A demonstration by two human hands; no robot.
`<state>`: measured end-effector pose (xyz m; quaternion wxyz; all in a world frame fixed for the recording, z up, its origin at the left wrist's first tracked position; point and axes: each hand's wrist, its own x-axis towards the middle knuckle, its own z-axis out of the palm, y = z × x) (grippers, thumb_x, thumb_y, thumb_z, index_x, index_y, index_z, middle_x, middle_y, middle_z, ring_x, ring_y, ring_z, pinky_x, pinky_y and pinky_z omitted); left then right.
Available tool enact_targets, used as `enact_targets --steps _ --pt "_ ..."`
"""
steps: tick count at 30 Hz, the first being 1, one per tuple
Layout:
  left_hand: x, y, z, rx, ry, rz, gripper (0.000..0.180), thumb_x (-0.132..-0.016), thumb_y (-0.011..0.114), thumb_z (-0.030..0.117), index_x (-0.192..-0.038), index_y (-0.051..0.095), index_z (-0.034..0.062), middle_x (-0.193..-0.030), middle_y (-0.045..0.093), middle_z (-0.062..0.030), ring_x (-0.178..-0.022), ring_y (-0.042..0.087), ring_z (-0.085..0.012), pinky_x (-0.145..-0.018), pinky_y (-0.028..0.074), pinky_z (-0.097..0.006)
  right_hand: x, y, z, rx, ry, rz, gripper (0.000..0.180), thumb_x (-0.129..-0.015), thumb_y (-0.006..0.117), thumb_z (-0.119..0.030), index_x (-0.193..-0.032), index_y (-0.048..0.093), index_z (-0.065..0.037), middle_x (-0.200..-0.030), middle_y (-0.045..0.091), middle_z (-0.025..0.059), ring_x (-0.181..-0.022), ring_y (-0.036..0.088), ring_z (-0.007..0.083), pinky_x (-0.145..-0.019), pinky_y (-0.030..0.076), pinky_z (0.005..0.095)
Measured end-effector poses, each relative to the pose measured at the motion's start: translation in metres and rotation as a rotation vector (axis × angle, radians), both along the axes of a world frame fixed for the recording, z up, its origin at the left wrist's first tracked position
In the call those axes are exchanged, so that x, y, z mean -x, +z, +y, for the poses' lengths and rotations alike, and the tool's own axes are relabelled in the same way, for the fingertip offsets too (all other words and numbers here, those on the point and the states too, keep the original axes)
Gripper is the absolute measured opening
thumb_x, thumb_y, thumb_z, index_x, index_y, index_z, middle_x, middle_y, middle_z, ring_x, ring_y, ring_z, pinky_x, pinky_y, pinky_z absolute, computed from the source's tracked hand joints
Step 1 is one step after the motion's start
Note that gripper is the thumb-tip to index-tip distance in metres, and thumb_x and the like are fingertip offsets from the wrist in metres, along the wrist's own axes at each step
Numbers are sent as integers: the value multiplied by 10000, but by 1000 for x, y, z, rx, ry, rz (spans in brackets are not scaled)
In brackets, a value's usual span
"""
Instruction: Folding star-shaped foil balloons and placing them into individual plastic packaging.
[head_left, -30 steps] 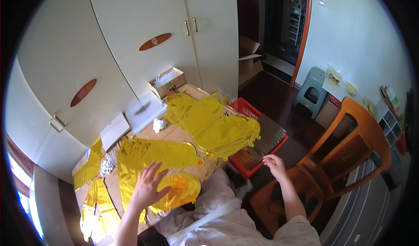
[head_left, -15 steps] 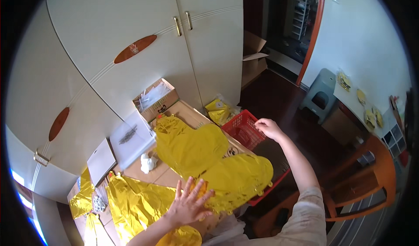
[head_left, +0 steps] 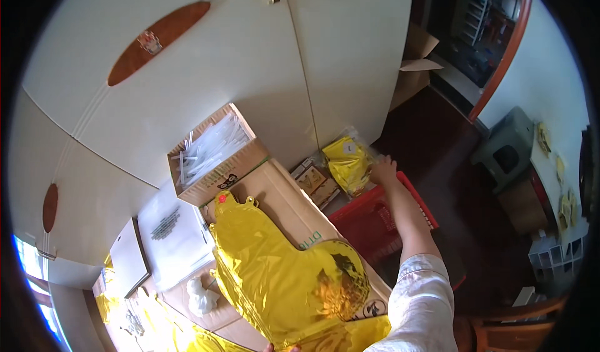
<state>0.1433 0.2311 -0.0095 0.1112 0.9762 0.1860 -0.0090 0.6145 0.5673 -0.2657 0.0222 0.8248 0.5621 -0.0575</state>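
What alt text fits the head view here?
The right hand reaches past a red basket to a clear bag of yellow foil by white cupboard doors. A flat yellow foil balloon lies on cardboard nearer; the left hand barely shows.

Glossy, crinkled yellow foil balloon (head_left: 281, 277) lies on matt brown cardboard (head_left: 284, 202), beside a red plastic basket (head_left: 369, 224), a clear-wrapped yellow packet (head_left: 350, 164) and smooth cream cupboard doors (head_left: 250, 64).

Clear bag of folded yellow foil balloons (head_left: 348, 163), seemingly upright, beside red basket (head_left: 369, 224), against cupboard door
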Motion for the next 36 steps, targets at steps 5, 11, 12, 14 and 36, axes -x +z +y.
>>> enact_targets --steps 5,11,12,14,36 --pt "2 8 5 42 -19 69 399 -848 514 396 -1200 613 237 -1443 415 -74 -1380 266 -405 -995 256 -777 1 -22 12 267 -53 94 367 -878 471 -229 -1187 648 -144 -1271 604 115 -1224 533 268 -1100 150 599" --pt "2 3 7 35 -9 53 423 -846 515 399 -1230 594 241 -1452 404 -77 -1380 269 -403 -999 252 -774 -6 -47 22 298 12 68 327 -867 478 -206 -1117 676 -133 -1117 685 99 -1073 637 283 -1068 187 610" --pt "0 3 7 38 -3 55 427 -846 515 400 -1235 591 242 -1453 402 -77 -1380 269 -402 -999 251 -774 -3 -43 25 211 -23 111 309 -858 488 -189 -1082 690 -126 -1118 682 107 -1080 632 284 -1056 229 606" --pt "-1 5 6 37 -2 66 435 -845 515 401 -1245 585 243 -1456 398 -78 -1379 270 -402 -1001 250 -773 2 -31 35 97 -115 217 287 -850 504 -184 -1045 704 -117 -1114 679 115 -1082 629 289 -1018 318 570" --pt "9 39 -21 -184 51 -108 611 -931 449 529 -1397 452 134 -1453 381 -188 -1371 300 -398 -1063 247 -649 182 535 -189 -868 378 1460 248 -983 512 -219 -1041 651 -22 -1098 629 60 -1038 552 161 -938 402 316"
